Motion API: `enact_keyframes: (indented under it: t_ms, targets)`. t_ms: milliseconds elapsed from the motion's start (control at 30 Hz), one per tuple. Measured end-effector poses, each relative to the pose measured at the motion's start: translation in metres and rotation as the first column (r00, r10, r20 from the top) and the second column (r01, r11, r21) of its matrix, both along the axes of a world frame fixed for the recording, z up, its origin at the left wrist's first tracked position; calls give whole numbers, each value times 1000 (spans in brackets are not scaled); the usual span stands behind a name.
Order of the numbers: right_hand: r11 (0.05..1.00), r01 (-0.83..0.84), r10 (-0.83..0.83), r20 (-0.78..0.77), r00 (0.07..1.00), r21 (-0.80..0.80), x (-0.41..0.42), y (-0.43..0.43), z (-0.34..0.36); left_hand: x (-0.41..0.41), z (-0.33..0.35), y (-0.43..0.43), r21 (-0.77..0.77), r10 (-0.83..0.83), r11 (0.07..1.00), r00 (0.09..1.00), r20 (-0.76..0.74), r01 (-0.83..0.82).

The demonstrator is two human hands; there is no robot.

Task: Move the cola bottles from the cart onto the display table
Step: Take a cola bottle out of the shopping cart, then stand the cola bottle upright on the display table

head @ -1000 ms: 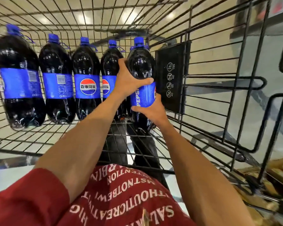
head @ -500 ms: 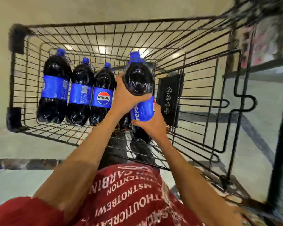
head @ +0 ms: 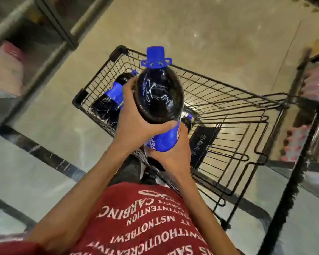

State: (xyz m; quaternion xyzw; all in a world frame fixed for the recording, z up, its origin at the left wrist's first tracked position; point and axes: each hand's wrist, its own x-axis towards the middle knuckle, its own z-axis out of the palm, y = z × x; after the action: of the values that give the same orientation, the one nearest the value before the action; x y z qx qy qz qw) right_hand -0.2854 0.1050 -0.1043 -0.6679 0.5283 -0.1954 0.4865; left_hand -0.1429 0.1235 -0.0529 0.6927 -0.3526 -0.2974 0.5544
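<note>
Held cola bottle (head: 159, 96): upright, blue cap at top, lifted clear above the cart (head: 228, 85) and close to the camera.

Left hand (head: 134, 126): grasps the bottle's left flank where the dark shoulder meets the blue label; the thumb crosses the front, the other fingers curl behind and are mostly hidden.

Right hand (head: 173, 155): wrapped round the lower label. It covers the bottle's base, and only part of the label lettering can be read.

In the cart: a second bottle (head: 109, 102) lies along the left wire wall, partly hidden by the left hand. Another blue cap and dark shoulder (head: 187, 121) peek out just right of the held bottle; the rest is covered. How many bottles lie in the basket cannot be told.

Black placard (head: 203, 144) on the cart's near end: symbols too small to read.

Frame edges are motion-blurred: shelving (head: 7, 70) on the left, pink packs (head: 295, 142) on the right, contents indistinct.
</note>
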Motion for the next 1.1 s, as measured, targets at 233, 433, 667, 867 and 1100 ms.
enact_keyframes:
  t_ms: [233, 433, 667, 867, 1100]
  targets:
    - [960, -247, 265, 135, 955, -135, 31, 13, 42, 12, 49, 60, -125, 230, 967, 972, 56, -221]
    - [931, -339, 362, 226, 904, -135, 83, 42, 46, 46, 73, 104, -188, 357, 926, 922, 150, -328]
    - [843, -497, 535, 227, 814, -206, 152, 87, 57, 97, 90, 166, -244, 505, 854, 845, 175, -460]
    - [772, -583, 634, 236, 736, -254, 223, 138, 64, 154, 97, 229, -279, 616, 781, 763, 195, -559]
    - [721, -649, 693, 254, 675, -244, 304, 198, 64, 231, 95, 297, -274, 664, 745, 715, 218, -608]
